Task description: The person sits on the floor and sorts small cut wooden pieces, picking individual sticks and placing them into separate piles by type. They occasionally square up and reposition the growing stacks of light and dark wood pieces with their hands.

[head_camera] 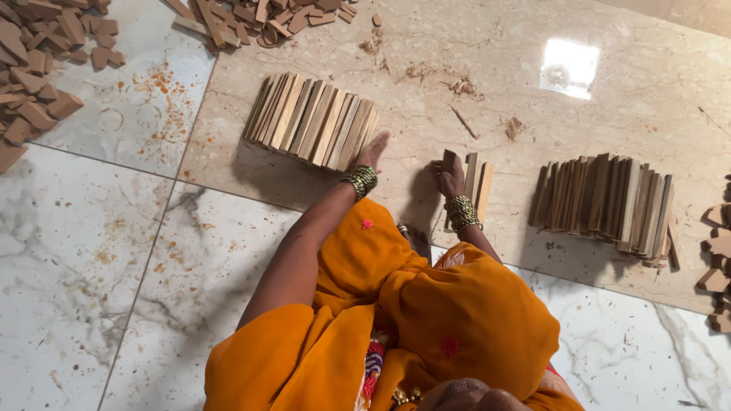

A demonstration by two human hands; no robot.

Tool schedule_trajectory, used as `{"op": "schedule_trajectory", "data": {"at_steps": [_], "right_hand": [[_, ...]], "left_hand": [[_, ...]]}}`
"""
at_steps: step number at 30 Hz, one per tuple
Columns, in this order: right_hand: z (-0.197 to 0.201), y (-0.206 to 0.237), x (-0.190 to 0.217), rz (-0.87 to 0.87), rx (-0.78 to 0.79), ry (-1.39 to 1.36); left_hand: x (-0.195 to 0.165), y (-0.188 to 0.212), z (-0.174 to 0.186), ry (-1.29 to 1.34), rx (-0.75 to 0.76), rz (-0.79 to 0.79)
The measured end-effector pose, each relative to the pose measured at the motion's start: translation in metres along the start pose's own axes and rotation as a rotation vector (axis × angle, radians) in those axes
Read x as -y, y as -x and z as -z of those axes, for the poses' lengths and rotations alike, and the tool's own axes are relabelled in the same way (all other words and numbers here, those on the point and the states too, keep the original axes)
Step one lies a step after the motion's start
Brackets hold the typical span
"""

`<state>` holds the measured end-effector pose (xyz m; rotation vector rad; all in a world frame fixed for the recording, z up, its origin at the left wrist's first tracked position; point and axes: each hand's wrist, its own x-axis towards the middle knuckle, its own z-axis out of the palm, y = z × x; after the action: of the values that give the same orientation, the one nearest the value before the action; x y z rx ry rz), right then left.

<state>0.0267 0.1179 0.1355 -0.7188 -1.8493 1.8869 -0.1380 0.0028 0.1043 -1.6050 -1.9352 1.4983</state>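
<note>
Wooden slat rows (312,120) (605,202) flank both hands (449,176), scraps (46,68) beyond.

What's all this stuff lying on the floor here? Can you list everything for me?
Left stack: one row of flat wood pieces on edge, tan and brown, left of centre.
Right stack: one similar row, right.
Small stack: a few pieces, centre.
Loose pieces: many, reddish brown, top left; more at top and right edge.
Sawdust: scattered specks, top centre.
Floor: marble tiles, white and beige.
Bangles: green-gold, both wrists.
Left hand: touching left stack.
Right hand: on small stack.
</note>
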Motion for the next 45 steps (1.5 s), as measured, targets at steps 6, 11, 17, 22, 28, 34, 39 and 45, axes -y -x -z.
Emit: {"op": "schedule_trajectory", "data": {"at_steps": [6, 11, 17, 22, 28, 34, 39, 45], "right_hand": [[0.010, 0.005, 0.000, -0.077, 0.006, -0.040], [0.012, 0.004, -0.003, -0.088, 0.008, -0.039], [0.016, -0.003, -0.018, -0.097, 0.012, -0.014], [0.018, -0.008, -0.028, -0.100, 0.009, -0.003], [0.017, -0.008, -0.029, -0.096, 0.010, 0.009], [0.027, -0.007, -0.029, -0.045, -0.054, 0.111], [0.058, 0.009, -0.032, -0.015, -0.311, 0.635], [0.075, 0.040, -0.051, -0.109, -0.393, 1.206]], "left_hand": [[0.008, 0.010, -0.013, 0.023, 0.032, 0.037], [0.001, 0.008, -0.026, 0.039, 0.023, 0.041], [0.003, 0.009, -0.028, 0.065, 0.019, 0.050], [0.007, 0.023, -0.020, 0.080, 0.012, 0.057], [0.001, 0.004, -0.034, 0.095, 0.004, 0.071], [-0.004, -0.008, -0.022, 0.165, -0.035, 0.097], [-0.020, -0.015, 0.029, 0.516, -0.136, 0.108], [-0.088, -0.011, 0.094, 1.570, -0.086, 0.172]]}}
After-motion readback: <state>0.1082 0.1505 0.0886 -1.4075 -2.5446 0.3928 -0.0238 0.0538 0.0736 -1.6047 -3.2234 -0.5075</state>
